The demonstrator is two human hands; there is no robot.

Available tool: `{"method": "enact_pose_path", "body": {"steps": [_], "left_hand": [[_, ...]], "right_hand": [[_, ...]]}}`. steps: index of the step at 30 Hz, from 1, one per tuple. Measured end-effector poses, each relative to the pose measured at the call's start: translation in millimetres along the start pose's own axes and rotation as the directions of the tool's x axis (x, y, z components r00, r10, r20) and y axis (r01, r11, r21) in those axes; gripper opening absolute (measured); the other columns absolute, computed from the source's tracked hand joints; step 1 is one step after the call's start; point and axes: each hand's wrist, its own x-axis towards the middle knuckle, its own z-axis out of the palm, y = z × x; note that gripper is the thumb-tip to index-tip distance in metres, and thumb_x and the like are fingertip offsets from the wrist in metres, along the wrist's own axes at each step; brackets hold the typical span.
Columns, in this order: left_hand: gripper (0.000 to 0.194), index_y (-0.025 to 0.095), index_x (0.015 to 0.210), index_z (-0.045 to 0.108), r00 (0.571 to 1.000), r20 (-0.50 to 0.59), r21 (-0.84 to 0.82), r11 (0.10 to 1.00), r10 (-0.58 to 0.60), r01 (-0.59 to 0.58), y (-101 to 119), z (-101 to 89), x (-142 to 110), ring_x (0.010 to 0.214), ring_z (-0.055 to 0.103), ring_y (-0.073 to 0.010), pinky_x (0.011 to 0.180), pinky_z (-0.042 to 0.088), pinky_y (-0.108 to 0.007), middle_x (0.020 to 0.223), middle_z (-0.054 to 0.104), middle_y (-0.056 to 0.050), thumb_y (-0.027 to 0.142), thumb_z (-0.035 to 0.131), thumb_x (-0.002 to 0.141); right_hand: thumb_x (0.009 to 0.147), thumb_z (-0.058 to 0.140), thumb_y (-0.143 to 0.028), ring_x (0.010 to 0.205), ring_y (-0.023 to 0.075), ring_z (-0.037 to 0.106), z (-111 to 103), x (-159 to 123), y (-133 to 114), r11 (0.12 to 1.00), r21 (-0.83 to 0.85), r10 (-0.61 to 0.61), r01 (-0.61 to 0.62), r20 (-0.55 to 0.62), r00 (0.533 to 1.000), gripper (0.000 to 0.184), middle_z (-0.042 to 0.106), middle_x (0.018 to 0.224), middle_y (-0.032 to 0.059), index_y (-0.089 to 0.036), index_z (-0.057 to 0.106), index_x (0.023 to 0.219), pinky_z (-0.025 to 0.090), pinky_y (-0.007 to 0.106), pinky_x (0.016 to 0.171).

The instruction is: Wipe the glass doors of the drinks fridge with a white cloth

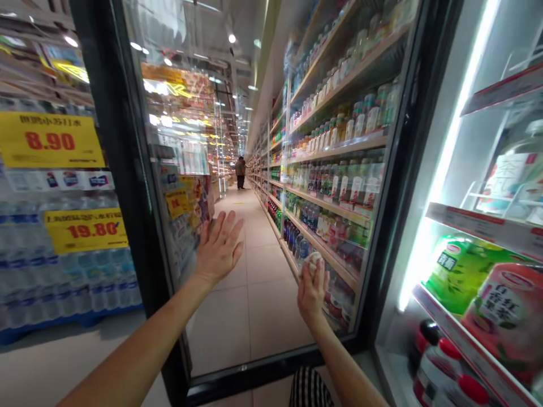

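In the head view, a glass door with a black frame (pixel 258 374) stands open in front of me. My left hand (pixel 218 247) is spread with its palm toward the glass, left of the middle; whether it touches the pane I cannot tell. Lower on the right side of the pane is my right hand (pixel 311 294), its fingers closed over a crumpled white cloth (pixel 314 260). The cloth appears to be against the glass. Part of it is hidden behind the fingers.
At right, a lit cooler holds a green drink pack (pixel 453 271), a pink drink bottle (pixel 507 322) and red-capped bottles (pixel 441 364). Bottled water packs (pixel 72 282) stand at left under yellow price signs (pixel 53 139). Through the glass, drink shelves (pixel 335 203) line an aisle with a distant person (pixel 240 172).
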Motion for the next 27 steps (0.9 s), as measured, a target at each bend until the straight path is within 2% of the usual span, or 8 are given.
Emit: {"method": "enact_pose_path", "body": {"steps": [2,4,8,10,14,18,22,27], "left_hand": [[0.062,0.023,0.139,0.025,1.000,0.018,0.015,1.000,0.011,-0.011,0.0,-1.4,-1.6,0.136,0.016,-0.0226,0.110,0.013,-0.049,0.143,0.032,-0.010,0.026,0.049,0.082],[0.060,0.022,0.138,0.027,0.999,0.037,0.027,0.999,0.019,-0.020,0.9,-3.9,-7.5,0.136,0.017,-0.0232,0.110,0.015,-0.049,0.142,0.033,-0.011,0.026,0.049,0.082],[0.058,0.022,0.137,0.031,0.996,0.079,0.021,0.999,0.044,-0.046,1.9,-9.7,-33.8,0.136,0.019,-0.0227,0.109,0.018,-0.047,0.140,0.036,-0.011,0.025,0.050,0.082],[0.058,0.023,0.137,0.031,0.994,0.101,0.016,0.999,0.045,-0.047,1.0,-12.2,-48.0,0.135,0.021,-0.0222,0.110,0.019,-0.046,0.139,0.037,-0.011,0.025,0.050,0.082],[0.059,0.024,0.137,0.030,0.991,0.127,0.009,0.999,0.042,-0.044,-2.1,-16.6,-62.5,0.133,0.025,-0.0214,0.110,0.020,-0.043,0.138,0.039,-0.010,0.024,0.050,0.082],[0.062,0.026,0.139,0.026,0.990,0.139,-0.002,0.999,0.034,-0.034,-5.9,-20.2,-68.0,0.133,0.027,-0.0216,0.110,0.020,-0.043,0.139,0.037,-0.009,0.024,0.051,0.082],[0.063,0.028,0.139,0.022,0.988,0.150,-0.006,1.000,-0.019,0.020,-16.5,-26.4,-80.8,0.132,0.030,-0.0215,0.111,0.018,-0.043,0.140,0.037,-0.008,0.026,0.050,0.083],[0.066,0.026,0.141,0.018,0.989,0.147,0.066,0.998,-0.031,0.022,-34.3,-35.7,-96.2,0.132,0.029,-0.0227,0.110,0.019,-0.045,0.140,0.037,-0.010,0.024,0.049,0.083]], "right_hand": [[0.082,0.042,-0.010,0.135,0.0294,0.024,-0.4,-3.1,-7.3,0.995,0.018,-0.097,0.096,0.051,0.994,0.062,0.016,0.150,0.0104,-0.030,0.028,0.138,0.027,0.057,0.103],[0.082,0.043,-0.010,0.134,0.0291,0.026,-3.6,-3.8,5.0,0.994,-0.005,-0.108,0.108,0.051,0.993,0.060,0.017,0.150,0.0107,-0.031,0.031,0.137,0.026,0.057,0.103],[0.086,0.040,-0.017,0.135,0.0323,0.022,-9.2,0.6,41.8,0.985,-0.079,0.148,-0.153,-0.060,0.987,0.054,0.014,0.150,0.0156,-0.026,0.030,0.138,0.028,0.062,0.098],[0.086,0.039,-0.018,0.135,0.0332,0.021,-7.5,4.0,39.6,0.973,-0.071,0.214,-0.220,-0.083,0.973,0.055,0.013,0.149,0.0171,-0.024,0.027,0.139,0.027,0.063,0.097],[0.084,0.040,-0.013,0.136,0.0325,0.019,3.0,4.8,-15.9,0.999,0.015,0.034,-0.034,-0.036,0.999,0.060,0.010,0.150,0.0146,-0.026,0.023,0.141,0.025,0.060,0.101],[0.081,0.041,-0.007,0.137,0.0275,0.016,9.3,-1.5,-71.0,0.981,0.092,-0.172,0.171,0.003,0.985,0.060,0.024,0.148,0.0105,-0.027,0.033,0.137,0.021,0.055,0.106],[0.080,0.045,-0.008,0.136,0.0232,0.020,5.3,13.8,-63.8,0.922,0.129,-0.370,0.365,0.012,0.929,0.053,0.031,0.145,0.0058,-0.029,0.044,0.129,0.015,0.051,0.110],[0.084,0.042,-0.013,0.136,0.0306,0.020,0.5,51.0,-42.6,0.997,0.057,-0.039,0.046,-0.120,0.992,0.053,0.015,0.150,0.0145,-0.022,0.036,0.136,0.021,0.056,0.104]]}}
